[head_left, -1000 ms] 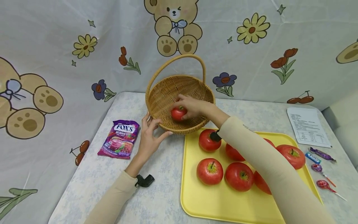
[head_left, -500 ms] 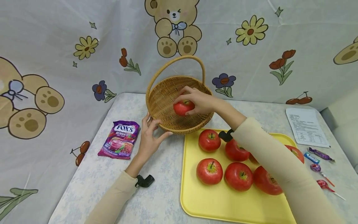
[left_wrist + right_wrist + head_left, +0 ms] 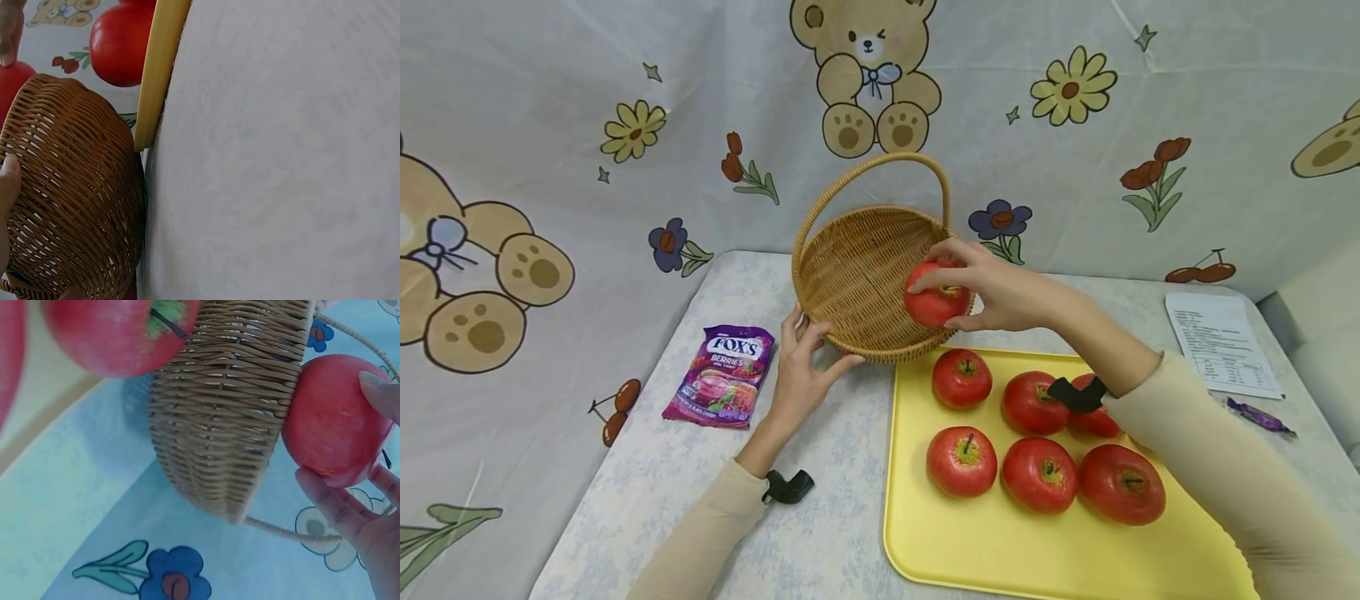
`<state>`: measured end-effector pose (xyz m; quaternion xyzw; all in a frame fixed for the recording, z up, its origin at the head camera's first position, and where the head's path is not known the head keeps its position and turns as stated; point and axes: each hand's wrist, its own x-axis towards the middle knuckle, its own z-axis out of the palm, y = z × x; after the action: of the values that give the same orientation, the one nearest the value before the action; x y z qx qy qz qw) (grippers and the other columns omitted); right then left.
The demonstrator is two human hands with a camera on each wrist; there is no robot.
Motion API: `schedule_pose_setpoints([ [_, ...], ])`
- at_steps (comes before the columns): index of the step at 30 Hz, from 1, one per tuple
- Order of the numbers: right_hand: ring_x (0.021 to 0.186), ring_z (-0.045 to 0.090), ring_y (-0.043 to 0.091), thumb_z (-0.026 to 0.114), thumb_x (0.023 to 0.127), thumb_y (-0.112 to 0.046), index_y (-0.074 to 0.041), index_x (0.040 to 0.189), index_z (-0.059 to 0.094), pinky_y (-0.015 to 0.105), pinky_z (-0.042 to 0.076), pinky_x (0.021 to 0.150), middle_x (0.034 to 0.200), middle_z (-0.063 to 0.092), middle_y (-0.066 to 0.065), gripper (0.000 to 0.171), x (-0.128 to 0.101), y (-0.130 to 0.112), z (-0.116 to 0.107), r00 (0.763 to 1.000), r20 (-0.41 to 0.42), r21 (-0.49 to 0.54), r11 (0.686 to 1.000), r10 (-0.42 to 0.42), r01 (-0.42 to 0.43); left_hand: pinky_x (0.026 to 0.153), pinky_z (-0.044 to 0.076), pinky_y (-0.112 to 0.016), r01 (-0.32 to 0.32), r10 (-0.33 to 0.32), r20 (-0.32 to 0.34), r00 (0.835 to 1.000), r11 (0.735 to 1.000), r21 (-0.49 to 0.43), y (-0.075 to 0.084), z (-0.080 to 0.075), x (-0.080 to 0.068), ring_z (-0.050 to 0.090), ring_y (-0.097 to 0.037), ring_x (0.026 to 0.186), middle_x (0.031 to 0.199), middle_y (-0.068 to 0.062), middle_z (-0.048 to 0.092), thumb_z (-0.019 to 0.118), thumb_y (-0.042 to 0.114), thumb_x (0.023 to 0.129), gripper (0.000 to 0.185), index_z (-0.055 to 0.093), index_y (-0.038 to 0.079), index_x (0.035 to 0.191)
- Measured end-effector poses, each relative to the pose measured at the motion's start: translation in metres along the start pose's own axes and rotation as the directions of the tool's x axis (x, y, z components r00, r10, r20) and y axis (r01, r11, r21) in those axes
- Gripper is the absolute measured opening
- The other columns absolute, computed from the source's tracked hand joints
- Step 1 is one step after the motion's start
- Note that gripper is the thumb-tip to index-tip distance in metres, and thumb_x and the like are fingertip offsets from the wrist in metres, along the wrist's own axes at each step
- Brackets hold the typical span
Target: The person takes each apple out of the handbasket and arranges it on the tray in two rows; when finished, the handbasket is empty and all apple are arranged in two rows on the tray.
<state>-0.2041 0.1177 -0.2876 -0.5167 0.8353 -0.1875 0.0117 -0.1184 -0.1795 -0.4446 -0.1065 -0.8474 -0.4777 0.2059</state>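
A wicker basket (image 3: 857,275) with an arched handle leans tilted at the back of the table, its mouth facing me. My left hand (image 3: 801,371) grips its lower left rim; in the left wrist view the thumb lies against the weave (image 3: 75,187). My right hand (image 3: 1007,292) holds a red apple (image 3: 934,304) between thumb and fingers at the basket's right rim. In the right wrist view this apple (image 3: 334,419) is just beyond the basket's edge, stem to one side. No other apple shows inside the basket. Several red apples (image 3: 962,461) sit on a yellow tray (image 3: 1000,550).
A purple candy bag (image 3: 722,375) lies left of the basket. On the right are a printed sheet (image 3: 1221,342) and a wrapped candy (image 3: 1261,417). A patterned cloth (image 3: 700,75) hangs behind the table. My right forearm covers part of the tray.
My right hand has lifted the apple from inside the basket and carried it rightward to the rim. The left hand and basket have stayed in place.
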Motion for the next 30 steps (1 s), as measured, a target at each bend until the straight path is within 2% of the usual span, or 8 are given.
schedule_pose_setpoints([
  [5, 0.131, 0.037, 0.036, 0.084, 0.076, -0.014, -0.032, 0.128, 0.059, 0.054, 0.053, 0.093, 0.142, 0.04, 0.015, 0.06, -0.025, -0.008, -0.007, 0.999, -0.029, -0.019, 1.0, 0.017, -0.018, 0.095, 0.056, -0.045, 0.005, -0.005, -0.001, 1.0, 1.0, 0.009, 0.0, -0.001, -0.001, 0.043, -0.037, 0.136, 0.159, -0.019, 0.013, 0.084, 0.029, 0.077, 0.05, 0.059, 0.009, 0.115],
  [11, 0.128, 0.041, 0.033, 0.085, 0.075, -0.013, -0.034, 0.13, 0.058, 0.051, 0.055, 0.09, 0.145, 0.039, 0.014, 0.064, -0.057, -0.014, -0.012, 0.998, -0.05, -0.042, 0.998, 0.035, -0.038, 0.097, 0.055, -0.046, 0.032, -0.032, 0.005, 0.999, 0.999, -0.005, 0.001, -0.001, -0.001, 0.038, -0.037, 0.14, 0.159, -0.018, 0.012, 0.085, 0.026, 0.076, 0.049, 0.059, 0.01, 0.115],
  [15, 0.125, 0.043, 0.028, 0.087, 0.073, -0.013, -0.032, 0.131, 0.058, 0.047, 0.057, 0.086, 0.139, 0.043, 0.012, 0.067, -0.08, -0.017, -0.013, 0.997, -0.074, -0.076, 0.997, 0.027, -0.032, 0.098, 0.054, -0.047, 0.036, -0.036, 0.008, 0.999, 0.999, -0.013, 0.002, -0.001, 0.0, 0.035, -0.037, 0.142, 0.16, -0.018, 0.011, 0.085, 0.026, 0.076, 0.048, 0.059, 0.011, 0.114],
  [21, 0.123, 0.042, 0.026, 0.091, 0.067, -0.014, -0.034, 0.133, 0.057, 0.044, 0.059, 0.079, 0.138, 0.044, 0.01, 0.077, -0.112, -0.021, -0.01, 0.993, -0.072, -0.087, 0.991, 0.092, -0.098, 0.098, 0.054, -0.047, 0.026, -0.026, 0.003, 1.0, 1.0, -0.013, 0.003, -0.001, 0.0, 0.034, -0.039, 0.142, 0.159, -0.019, 0.012, 0.084, 0.027, 0.077, 0.049, 0.059, 0.008, 0.115],
  [30, 0.124, 0.041, 0.021, 0.092, 0.062, -0.012, -0.036, 0.13, 0.06, 0.038, 0.062, 0.075, 0.136, 0.047, 0.006, 0.079, -0.153, -0.025, -0.004, 0.981, -0.11, -0.131, 0.976, 0.162, -0.176, 0.097, 0.055, -0.046, 0.018, -0.018, -0.001, 1.0, 1.0, -0.012, 0.002, 0.0, 0.0, 0.035, -0.039, 0.142, 0.159, -0.019, 0.012, 0.085, 0.027, 0.076, 0.048, 0.059, 0.01, 0.113],
])
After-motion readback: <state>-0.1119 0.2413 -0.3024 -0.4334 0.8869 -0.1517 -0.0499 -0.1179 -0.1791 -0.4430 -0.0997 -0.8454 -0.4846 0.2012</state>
